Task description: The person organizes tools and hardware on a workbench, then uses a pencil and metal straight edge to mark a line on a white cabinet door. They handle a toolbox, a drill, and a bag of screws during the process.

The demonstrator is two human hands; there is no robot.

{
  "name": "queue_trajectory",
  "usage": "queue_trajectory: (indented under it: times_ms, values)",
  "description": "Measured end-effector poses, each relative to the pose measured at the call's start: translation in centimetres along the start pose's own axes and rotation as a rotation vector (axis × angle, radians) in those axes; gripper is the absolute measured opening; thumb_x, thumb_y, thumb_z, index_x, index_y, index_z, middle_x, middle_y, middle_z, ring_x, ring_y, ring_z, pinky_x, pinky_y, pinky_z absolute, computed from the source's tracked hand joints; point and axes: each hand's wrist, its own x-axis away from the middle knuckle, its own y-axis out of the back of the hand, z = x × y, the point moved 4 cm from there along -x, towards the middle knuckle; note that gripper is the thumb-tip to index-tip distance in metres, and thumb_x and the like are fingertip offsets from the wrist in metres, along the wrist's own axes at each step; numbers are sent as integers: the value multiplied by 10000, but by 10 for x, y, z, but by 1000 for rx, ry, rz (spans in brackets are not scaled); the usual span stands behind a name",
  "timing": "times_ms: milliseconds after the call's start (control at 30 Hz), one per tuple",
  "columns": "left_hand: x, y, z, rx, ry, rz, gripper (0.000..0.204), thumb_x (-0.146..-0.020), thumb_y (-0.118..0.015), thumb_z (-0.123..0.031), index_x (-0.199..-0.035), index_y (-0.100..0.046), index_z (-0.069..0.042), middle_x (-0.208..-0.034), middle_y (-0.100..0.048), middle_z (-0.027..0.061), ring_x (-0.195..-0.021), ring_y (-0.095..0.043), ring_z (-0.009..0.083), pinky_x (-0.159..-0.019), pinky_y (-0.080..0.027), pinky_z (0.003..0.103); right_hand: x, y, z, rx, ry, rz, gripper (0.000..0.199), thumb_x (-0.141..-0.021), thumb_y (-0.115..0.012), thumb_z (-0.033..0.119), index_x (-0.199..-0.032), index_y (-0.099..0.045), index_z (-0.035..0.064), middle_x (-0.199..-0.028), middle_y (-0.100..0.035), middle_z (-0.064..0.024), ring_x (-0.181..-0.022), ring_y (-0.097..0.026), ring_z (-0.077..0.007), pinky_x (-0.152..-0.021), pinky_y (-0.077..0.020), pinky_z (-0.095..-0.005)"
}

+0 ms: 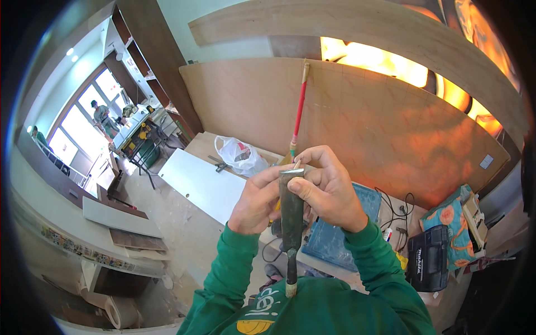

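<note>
Workshop floor below, both hands (296,192) grip a chisel (291,223); plastic bag (241,155) contents unclear.

Head-worn fisheye, looking down, close on raised hands (296,192), workshop floor beyond

A crumpled white plastic bag (241,155) lies far left on the tabletop (204,146); a black tool case (427,258) sits near right.

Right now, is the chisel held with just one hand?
No, both the left hand and the right hand grip the chisel.
</note>
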Motion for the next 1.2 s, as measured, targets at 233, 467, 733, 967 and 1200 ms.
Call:
queue_trajectory:
  times_ms: [233, 467, 733, 967, 1200]
  values:
    - [-4, 15, 6, 106, -3, 88, 340, -1064, -545, -110, -1391, -627, -62, -989, -727, 105, -744, -708, 130, -470, -384, 203, 2, -3, 2, -6, 7, 23, 352, -1007, -666, 109, -1241, -407, 63, -680, -638, -57, -507, -589, -93, -448, -443, -244]
    - [10, -3, -2, 2, -35, 48, 362, -1055, -554, -106, -1390, -596, 26, -1022, -726, 137, -674, -625, 91, -490, -382, 208, 6, -6, 4, -18, -20, 36, 311, -1007, -666, 101, -1216, -440, 57, -710, -657, -57, -535, -604, -87, -465, -454, -238]
    - [26, 21, 17, 19, -36, -14, 391, -1065, -543, -137, -1419, -570, 26, -1101, -691, 89, -785, -630, 81, -486, -376, 196, 2, 9, -7, -23, -28, 20, 307, -1014, -652, 132, -1241, -467, 42, -753, -707, -91, -529, -619, -88, -430, -458, -236]
    - [-1, -1, -1, 80, -52, 60, 374, -1092, -504, -120, -1445, -558, -10, -1036, -718, 114, -781, -715, 144, -454, -411, 191, -5, 2, -1, -3, -15, 48, 366, -1008, -657, 126, -1277, -416, 65, -732, -678, -69, -531, -625, -95, -430, -459, -230]
    - [-6, -3, 10, -28, -51, 30, 360, -1099, -506, -150, -1419, -574, 2, -961, -726, 108, -734, -715, 143, -483, -450, 213, 4, 11, -5, -46, 18, 51, 346, -1017, -642, 111, -1279, -420, 70, -736, -671, -58, -544, -607, -75, -453, -454, -222]
